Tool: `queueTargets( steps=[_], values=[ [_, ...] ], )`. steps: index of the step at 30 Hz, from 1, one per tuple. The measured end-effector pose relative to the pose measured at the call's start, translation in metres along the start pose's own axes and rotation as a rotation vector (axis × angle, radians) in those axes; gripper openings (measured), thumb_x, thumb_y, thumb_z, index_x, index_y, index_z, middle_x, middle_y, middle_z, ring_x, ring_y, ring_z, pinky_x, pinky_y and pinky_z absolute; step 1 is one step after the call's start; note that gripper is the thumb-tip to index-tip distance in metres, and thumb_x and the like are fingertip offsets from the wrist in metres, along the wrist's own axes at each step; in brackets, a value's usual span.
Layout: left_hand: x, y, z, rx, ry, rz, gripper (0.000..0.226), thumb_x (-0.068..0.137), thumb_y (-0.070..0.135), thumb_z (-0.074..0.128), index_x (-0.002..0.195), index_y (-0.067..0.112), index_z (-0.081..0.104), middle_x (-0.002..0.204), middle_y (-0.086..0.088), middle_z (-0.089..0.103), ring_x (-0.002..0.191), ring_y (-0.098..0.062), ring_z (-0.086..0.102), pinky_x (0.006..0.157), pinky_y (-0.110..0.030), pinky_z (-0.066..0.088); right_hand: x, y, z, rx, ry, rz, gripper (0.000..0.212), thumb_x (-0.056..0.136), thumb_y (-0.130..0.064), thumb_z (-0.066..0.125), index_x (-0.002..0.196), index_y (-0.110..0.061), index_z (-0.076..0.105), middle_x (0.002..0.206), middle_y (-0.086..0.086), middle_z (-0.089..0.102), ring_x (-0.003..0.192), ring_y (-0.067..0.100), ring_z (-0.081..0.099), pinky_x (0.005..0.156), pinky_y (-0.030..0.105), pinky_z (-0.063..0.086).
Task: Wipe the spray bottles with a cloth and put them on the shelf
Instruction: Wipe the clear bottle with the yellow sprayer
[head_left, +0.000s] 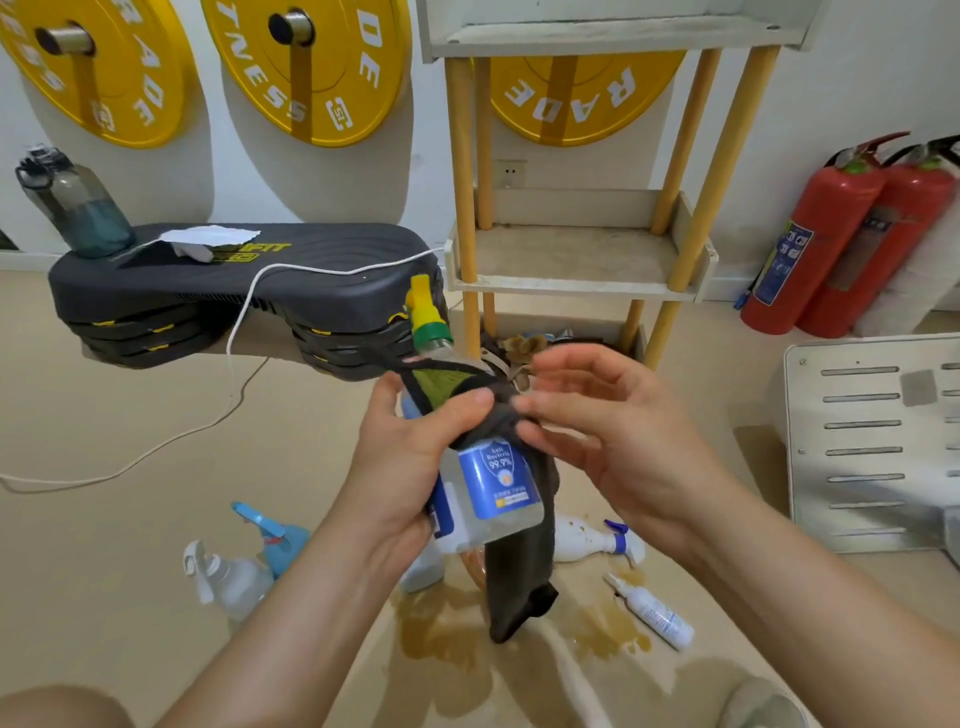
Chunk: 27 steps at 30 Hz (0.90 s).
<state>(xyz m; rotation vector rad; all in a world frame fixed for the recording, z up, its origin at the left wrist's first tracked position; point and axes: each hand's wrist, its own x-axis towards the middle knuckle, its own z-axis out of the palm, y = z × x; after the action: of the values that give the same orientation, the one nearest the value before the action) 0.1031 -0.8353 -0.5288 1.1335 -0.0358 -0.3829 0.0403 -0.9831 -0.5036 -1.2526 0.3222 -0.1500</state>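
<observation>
My left hand (410, 457) grips a clear spray bottle (493, 499) with a blue label and a yellow-green nozzle, held up in mid-air. A dark cloth (519, 577) is wrapped over the bottle's shoulder and hangs below it. My right hand (597, 431) pinches the cloth at the bottle's neck with its fingertips. The white shelf (576, 280) with yellow wooden posts stands just behind, its middle tier bare. On the floor lie more spray bottles: a blue one (280, 540), a clear one (228, 577), a white one (592, 538) and a small white one (654, 613).
A brownish spill (441, 629) wets the floor below my hands. A black step platform (234, 291) with a water bottle (78, 208) stands at left, a white cable (239, 332) trailing from it. Two red fire extinguishers (852, 234) stand at right, beside a white slotted panel (862, 447).
</observation>
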Motion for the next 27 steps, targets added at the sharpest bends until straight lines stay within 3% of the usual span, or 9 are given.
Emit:
queueTargets(
  steps=[1, 3, 6, 10, 15, 18, 21, 24, 27],
  values=[
    [0.001, 0.003, 0.0, 0.002, 0.003, 0.021, 0.069, 0.061, 0.014, 0.075, 0.127, 0.006, 0.054, 0.099, -0.015, 0.071, 0.076, -0.024, 0.071, 0.062, -0.034, 0.057, 0.002, 0.003, -0.004, -0.151, 0.066, 0.022, 0.022, 0.085, -0.018, 0.074, 0.106, -0.012, 0.068, 0.109, 0.012, 0.066, 0.097, 0.021, 0.069, 0.071, 0.029, 0.061],
    [0.004, 0.01, -0.003, -0.025, 0.0, 0.038, 0.067, 0.065, 0.015, 0.074, 0.128, 0.005, 0.055, 0.101, -0.016, 0.07, 0.077, -0.023, 0.071, 0.063, -0.033, 0.057, 0.009, 0.012, -0.013, -0.365, 0.103, 0.212, 0.062, 0.073, -0.061, 0.07, 0.116, -0.017, 0.065, 0.111, 0.004, 0.066, 0.102, 0.02, 0.065, 0.081, 0.038, 0.06],
    [0.006, 0.014, -0.006, -0.089, -0.088, 0.041, 0.06, 0.071, 0.008, 0.072, 0.128, 0.0, 0.057, 0.103, -0.017, 0.068, 0.078, -0.024, 0.07, 0.067, -0.035, 0.059, 0.01, 0.022, -0.01, -0.136, -0.157, 0.484, 0.104, 0.048, -0.084, 0.061, 0.13, -0.02, 0.059, 0.127, 0.009, 0.065, 0.117, 0.029, 0.062, 0.103, 0.057, 0.046],
    [-0.005, -0.004, 0.001, 0.111, -0.259, 0.08, 0.048, 0.072, 0.013, 0.064, 0.119, 0.003, 0.063, 0.107, -0.015, 0.073, 0.093, -0.027, 0.071, 0.076, -0.034, 0.058, 0.013, 0.032, -0.004, 0.209, -0.455, 0.304, 0.072, 0.054, -0.057, 0.088, 0.112, -0.016, 0.073, 0.12, 0.016, 0.069, 0.108, 0.026, 0.068, 0.099, 0.042, 0.054],
    [-0.001, -0.001, -0.011, 0.699, -0.359, 0.284, 0.037, 0.08, 0.06, 0.055, 0.115, 0.051, 0.063, 0.125, 0.009, 0.065, 0.124, -0.006, 0.055, 0.104, -0.026, 0.044, 0.01, 0.027, -0.011, 0.023, -0.569, 0.122, 0.06, 0.062, -0.019, 0.091, 0.118, -0.015, 0.068, 0.112, 0.014, 0.071, 0.101, 0.024, 0.069, 0.084, 0.033, 0.057],
    [0.004, 0.008, -0.023, 0.513, -0.572, 0.138, 0.046, 0.087, 0.052, 0.059, 0.127, 0.03, 0.054, 0.123, 0.023, 0.066, 0.118, 0.006, 0.057, 0.094, -0.011, 0.044, 0.009, 0.024, -0.013, 0.013, -0.534, 0.073, 0.046, 0.06, -0.01, 0.083, 0.105, -0.017, 0.073, 0.101, 0.012, 0.074, 0.087, 0.021, 0.072, 0.074, 0.029, 0.059],
    [0.018, 0.007, -0.041, 0.443, -0.779, -0.049, 0.083, 0.074, 0.051, 0.079, 0.141, 0.021, 0.04, 0.139, 0.014, 0.058, 0.132, -0.005, 0.049, 0.102, -0.024, 0.044, 0.011, 0.009, -0.027, 0.071, -0.66, 0.063, 0.068, 0.051, -0.028, 0.094, 0.111, -0.008, 0.07, 0.102, 0.017, 0.071, 0.088, 0.027, 0.07, 0.078, 0.037, 0.059],
    [0.021, -0.015, -0.047, 0.591, -0.685, -0.234, 0.069, 0.061, 0.055, 0.087, 0.116, 0.021, 0.065, 0.112, 0.004, 0.072, 0.105, -0.013, 0.065, 0.094, -0.035, 0.05, 0.013, -0.012, -0.044, 0.053, -0.723, 0.047, 0.062, 0.048, -0.035, 0.095, 0.102, -0.011, 0.076, 0.095, 0.012, 0.074, 0.084, 0.023, 0.072, 0.077, 0.034, 0.059],
    [0.021, -0.031, -0.044, 0.688, -0.379, -0.157, 0.017, 0.089, 0.03, 0.072, 0.084, 0.015, 0.075, 0.08, -0.005, 0.073, 0.075, -0.018, 0.066, 0.079, -0.043, 0.049, 0.015, -0.025, -0.058, -0.185, -0.602, 0.006, 0.061, 0.046, -0.027, 0.091, 0.1, -0.007, 0.072, 0.093, 0.012, 0.074, 0.082, 0.022, 0.073, 0.069, 0.03, 0.06]
  ],
)
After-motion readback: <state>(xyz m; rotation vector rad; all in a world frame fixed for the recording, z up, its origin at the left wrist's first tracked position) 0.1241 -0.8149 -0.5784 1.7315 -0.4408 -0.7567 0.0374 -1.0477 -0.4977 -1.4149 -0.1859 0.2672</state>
